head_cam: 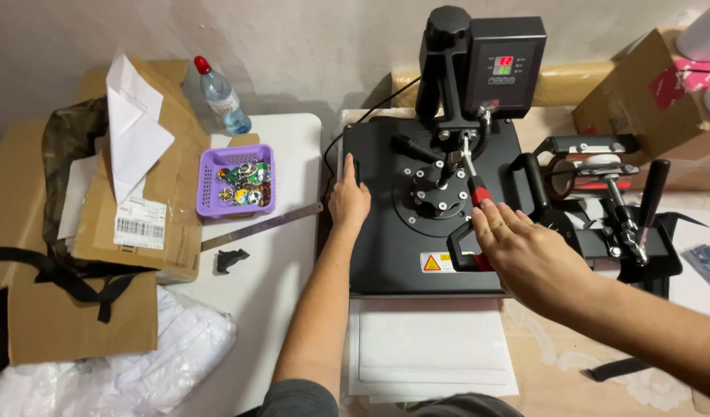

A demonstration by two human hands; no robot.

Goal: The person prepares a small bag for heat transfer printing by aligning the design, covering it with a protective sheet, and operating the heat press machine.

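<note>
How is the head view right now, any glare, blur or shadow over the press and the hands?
Head view: even indoor light, no hard glare on the black heat press; the right hand is slightly motion-soft, the left hand sharp; soft shadow lies behind the press on the wall; edges bow a little from the wide lens; the control screen glows but its digits are too small to judge.

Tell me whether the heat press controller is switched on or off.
On. The control box atop the black heat press shows lit red and green digits on its display.
</note>
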